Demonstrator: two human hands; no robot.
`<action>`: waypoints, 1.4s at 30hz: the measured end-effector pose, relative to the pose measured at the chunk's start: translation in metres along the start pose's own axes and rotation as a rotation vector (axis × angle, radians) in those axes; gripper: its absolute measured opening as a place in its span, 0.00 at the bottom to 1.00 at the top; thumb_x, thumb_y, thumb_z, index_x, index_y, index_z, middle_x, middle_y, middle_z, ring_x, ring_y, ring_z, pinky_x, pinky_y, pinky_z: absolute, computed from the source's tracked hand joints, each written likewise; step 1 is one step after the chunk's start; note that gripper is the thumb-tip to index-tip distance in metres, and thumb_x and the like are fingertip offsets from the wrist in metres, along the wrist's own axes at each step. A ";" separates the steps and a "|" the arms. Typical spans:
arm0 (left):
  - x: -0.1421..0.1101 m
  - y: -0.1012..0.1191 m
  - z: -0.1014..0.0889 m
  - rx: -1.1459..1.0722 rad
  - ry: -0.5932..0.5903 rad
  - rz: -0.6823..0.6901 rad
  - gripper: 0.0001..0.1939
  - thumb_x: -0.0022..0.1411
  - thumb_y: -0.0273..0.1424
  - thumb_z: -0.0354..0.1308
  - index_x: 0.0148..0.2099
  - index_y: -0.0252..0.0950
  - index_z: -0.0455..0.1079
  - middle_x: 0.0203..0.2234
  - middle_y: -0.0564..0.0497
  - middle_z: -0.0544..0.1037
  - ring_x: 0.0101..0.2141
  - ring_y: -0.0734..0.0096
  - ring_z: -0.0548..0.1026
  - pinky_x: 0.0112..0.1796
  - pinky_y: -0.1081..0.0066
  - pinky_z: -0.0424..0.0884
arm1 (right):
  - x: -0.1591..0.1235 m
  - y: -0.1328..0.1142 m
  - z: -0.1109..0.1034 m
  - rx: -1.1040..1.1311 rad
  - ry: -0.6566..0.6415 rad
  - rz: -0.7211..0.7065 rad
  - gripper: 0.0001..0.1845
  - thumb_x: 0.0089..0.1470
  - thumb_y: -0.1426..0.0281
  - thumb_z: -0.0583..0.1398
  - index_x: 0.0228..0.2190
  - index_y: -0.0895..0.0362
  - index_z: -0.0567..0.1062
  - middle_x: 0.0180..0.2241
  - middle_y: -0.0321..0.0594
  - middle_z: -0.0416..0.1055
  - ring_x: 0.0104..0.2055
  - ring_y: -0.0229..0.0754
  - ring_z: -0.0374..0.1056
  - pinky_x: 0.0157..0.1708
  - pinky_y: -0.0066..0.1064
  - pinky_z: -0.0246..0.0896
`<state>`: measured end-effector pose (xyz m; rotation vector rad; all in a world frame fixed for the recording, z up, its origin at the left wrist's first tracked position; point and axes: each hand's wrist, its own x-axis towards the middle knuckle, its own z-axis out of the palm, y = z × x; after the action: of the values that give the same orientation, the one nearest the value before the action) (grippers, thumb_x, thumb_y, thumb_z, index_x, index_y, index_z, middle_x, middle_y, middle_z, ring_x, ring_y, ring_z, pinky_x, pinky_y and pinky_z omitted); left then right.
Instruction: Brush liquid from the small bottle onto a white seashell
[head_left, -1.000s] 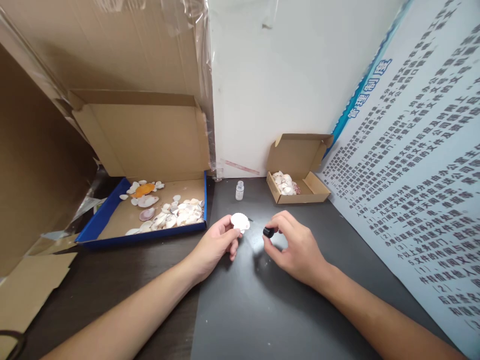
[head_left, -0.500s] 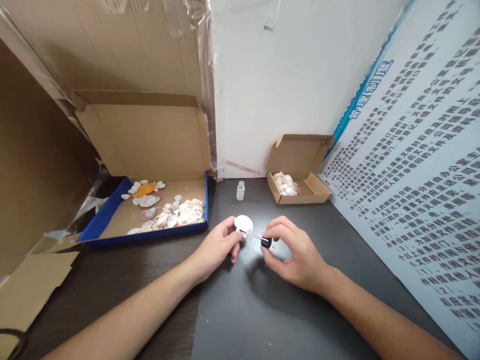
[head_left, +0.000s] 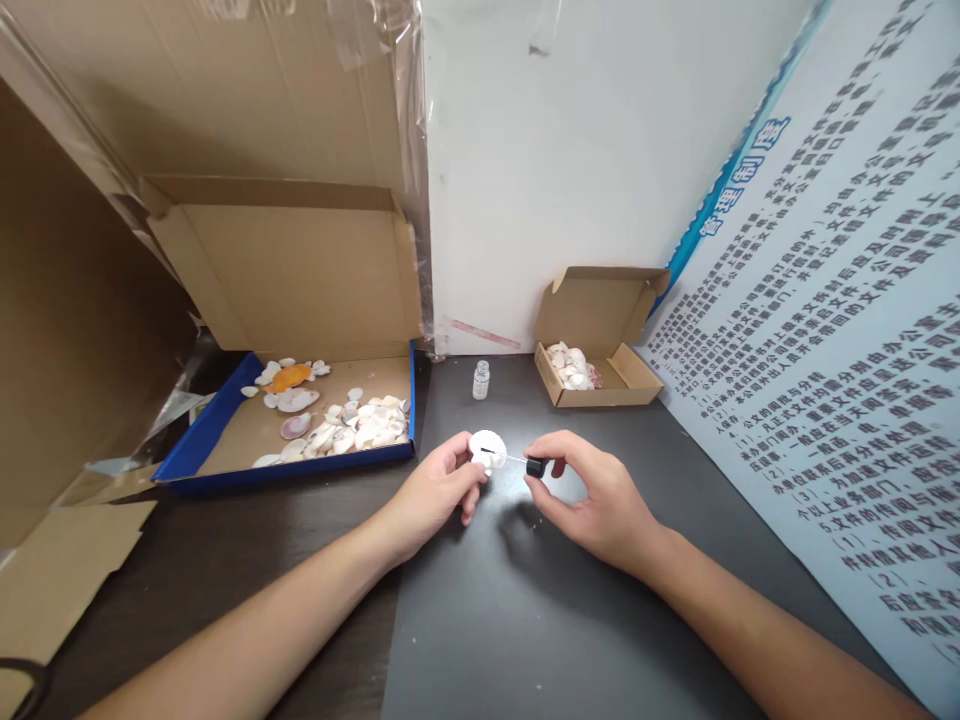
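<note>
My left hand (head_left: 450,482) pinches a white seashell (head_left: 489,441) by its near-left edge, over the dark table. Between thumb and fingers, my right hand (head_left: 581,490) grips a black bottle cap (head_left: 535,467) with a thin pale applicator brush. The stem points left from the cap, and its dark tip lies over the face of the shell; whether it touches cannot be made out. Behind the shell a small clear glass bottle (head_left: 481,381) stands upright with its cap off.
At the left, an open blue-edged cardboard box (head_left: 300,478) holds many shells, one of them orange (head_left: 290,378). A smaller open brown box (head_left: 609,397) with shells stands at the back right. A printed board (head_left: 840,350) bounds the right side, a white panel (head_left: 510,200) the back.
My right hand has lifted slightly and tilted the cap, bringing the brush tip from the shell's lower edge up toward its middle. The left hand stays nearly still with the shell.
</note>
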<state>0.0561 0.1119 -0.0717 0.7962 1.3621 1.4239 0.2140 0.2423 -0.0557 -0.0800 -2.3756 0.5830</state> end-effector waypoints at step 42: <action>0.001 -0.005 -0.003 -0.021 -0.010 -0.007 0.06 0.60 0.33 0.51 0.32 0.37 0.60 0.18 0.59 0.63 0.17 0.80 0.61 0.21 0.77 0.61 | 0.002 0.004 -0.002 -0.034 -0.029 -0.045 0.10 0.56 0.76 0.60 0.41 0.55 0.69 0.35 0.40 0.73 0.37 0.43 0.68 0.37 0.36 0.66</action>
<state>0.0543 0.1118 -0.0769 0.7829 1.3384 1.4246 0.2135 0.2472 -0.0544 -0.0336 -2.4097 0.5256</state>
